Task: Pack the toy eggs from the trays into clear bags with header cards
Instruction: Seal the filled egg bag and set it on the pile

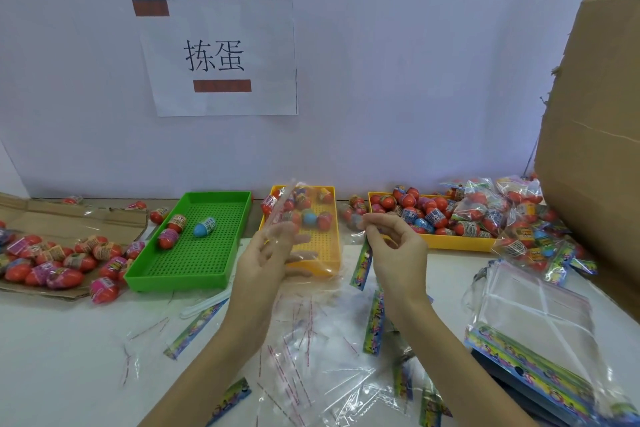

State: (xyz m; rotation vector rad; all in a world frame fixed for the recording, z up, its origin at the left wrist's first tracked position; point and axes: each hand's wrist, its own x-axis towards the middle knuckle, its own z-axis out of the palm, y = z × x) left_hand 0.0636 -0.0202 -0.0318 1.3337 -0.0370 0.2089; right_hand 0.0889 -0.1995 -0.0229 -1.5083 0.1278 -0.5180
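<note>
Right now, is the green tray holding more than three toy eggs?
No, the green tray holds just three toy eggs: two red and one blue egg.

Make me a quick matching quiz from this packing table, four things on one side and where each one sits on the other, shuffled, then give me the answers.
Things:
1. green tray
2. middle yellow tray
3. stack of empty clear bags
4. paper sign

Places:
A. on the wall
B. near right of the table
C. behind the held clear bag
D. left of both hands, holding three eggs

Pairs: 1-D, 2-C, 3-B, 4-A
</note>
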